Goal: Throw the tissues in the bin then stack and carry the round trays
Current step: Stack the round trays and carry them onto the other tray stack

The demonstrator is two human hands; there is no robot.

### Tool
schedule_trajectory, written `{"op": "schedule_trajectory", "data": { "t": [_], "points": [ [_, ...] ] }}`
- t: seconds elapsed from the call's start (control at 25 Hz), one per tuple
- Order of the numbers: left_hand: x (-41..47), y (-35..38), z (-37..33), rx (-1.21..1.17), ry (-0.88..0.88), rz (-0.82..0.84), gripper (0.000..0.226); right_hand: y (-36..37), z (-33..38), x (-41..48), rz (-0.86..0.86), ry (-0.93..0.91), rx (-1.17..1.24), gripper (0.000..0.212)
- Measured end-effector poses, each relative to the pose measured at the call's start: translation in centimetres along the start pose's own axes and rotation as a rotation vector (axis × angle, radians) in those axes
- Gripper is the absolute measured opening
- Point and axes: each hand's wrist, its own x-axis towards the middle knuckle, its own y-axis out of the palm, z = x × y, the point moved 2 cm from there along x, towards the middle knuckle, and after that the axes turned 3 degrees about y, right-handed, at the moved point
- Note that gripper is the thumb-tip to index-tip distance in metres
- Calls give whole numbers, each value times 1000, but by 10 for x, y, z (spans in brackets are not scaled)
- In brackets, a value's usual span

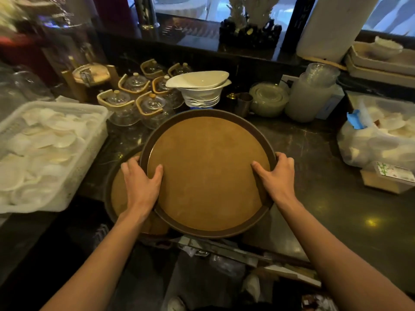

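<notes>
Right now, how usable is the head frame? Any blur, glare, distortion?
Head view: dim, warm light; both hands and the top round tray are sharp. The upper-left corner is motion-blurred. Fisheye bends the white basket at the left edge. The windows behind blow out bluish, with small glare spots on the dark counter.

My hands have little room ahead: the cluster of glass teapots with wooden handles and the stack of white ceramic bowls stand just beyond the far rim of the round brown tray with a dark rim. On my left the white plastic crate of pale shell-shaped dishes crowds the counter edge. To my right the dark stone counter lies bare up to the clear plastic bags of white dishes.
</notes>
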Motion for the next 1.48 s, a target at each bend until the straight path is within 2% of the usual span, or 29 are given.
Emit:
{"op": "schedule_trajectory", "data": {
  "t": [0.2, 0.4, 0.84, 1.48],
  "points": [
    [14, -46, 40, 3, -32, -13, 60, 39, 35, -30, 5, -7, -42, 76],
    [14, -58, 70, -28, -120, -22, 62, 70, 45, -37, 39, -7, -52, 76],
    [-4, -20, 110, 55, -334, -52, 64, 122, 21, 7, 300, 15, -104, 76],
    [-9, 2, 133, 201, -422, -128, 63, 167, 18, 39, 418, -102, -106, 72]
  ]
}}
